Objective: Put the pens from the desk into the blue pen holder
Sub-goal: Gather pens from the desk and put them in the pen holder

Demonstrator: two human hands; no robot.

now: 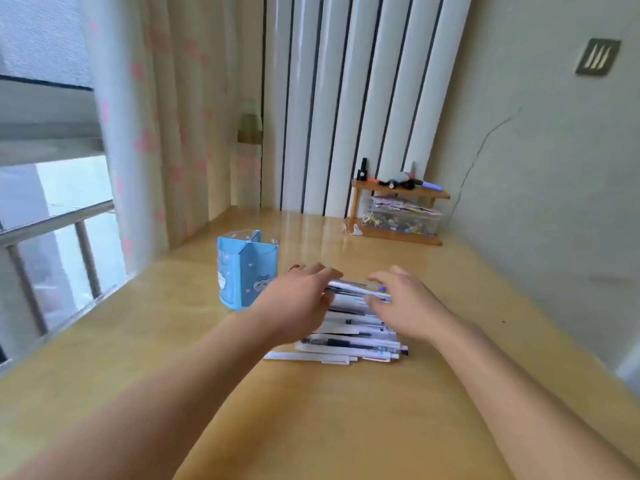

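Observation:
Several white and black pens [349, 336] lie side by side in a row on the wooden desk [311, 410]. The blue pen holder [246, 270], with divided compartments, stands upright just left of the row and looks empty. My left hand [298, 301] hovers over the left ends of the far pens, fingers spread and relaxed. My right hand [405, 301] reaches over the right ends of the same pens, fingers extended above them. The frame is blurred, and I cannot tell whether either hand touches a pen.
A small wooden shelf [398, 237] with a clear box of small items and markers on top stands at the back right by the wall. Curtains and a window with a railing [59, 220] run along the desk's left edge.

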